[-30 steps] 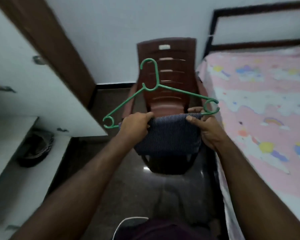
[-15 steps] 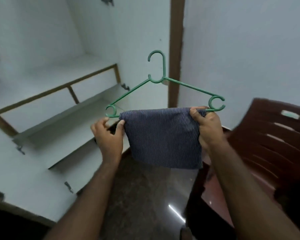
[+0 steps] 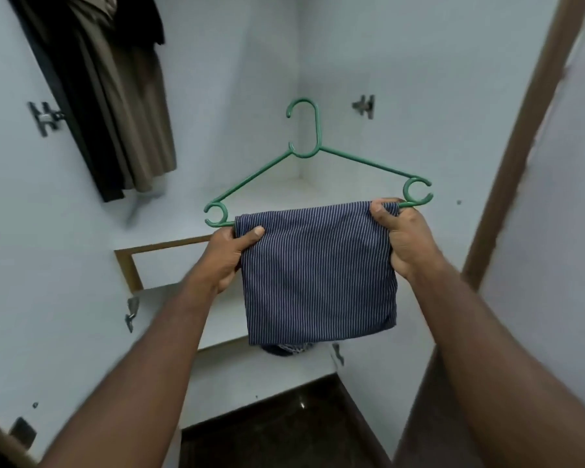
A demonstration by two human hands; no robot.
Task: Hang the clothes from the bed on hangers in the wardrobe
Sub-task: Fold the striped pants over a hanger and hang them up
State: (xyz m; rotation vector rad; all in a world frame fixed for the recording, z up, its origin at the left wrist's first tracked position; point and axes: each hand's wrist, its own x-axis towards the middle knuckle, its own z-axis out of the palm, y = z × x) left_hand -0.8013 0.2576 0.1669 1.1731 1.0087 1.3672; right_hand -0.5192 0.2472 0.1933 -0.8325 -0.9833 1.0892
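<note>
A folded blue striped cloth [image 3: 318, 275] on a green plastic hanger [image 3: 352, 159]
The left hand [image 3: 230, 255] and right hand [image 3: 406, 238] each grip the cloth's top corners, before a white wardrobe shelf [image 3: 267, 194].

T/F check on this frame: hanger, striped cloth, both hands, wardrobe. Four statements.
1. The striped cloth hangs folded over the green hanger's bottom bar. True.
2. Only the right hand holds the cloth. False: the left hand grips its other edge too.
3. The hanger's hook is on a rail. False: it hooks nothing; the hands hold it up.
4. Some dark garments hang at the upper left of the wardrobe. True.
</note>
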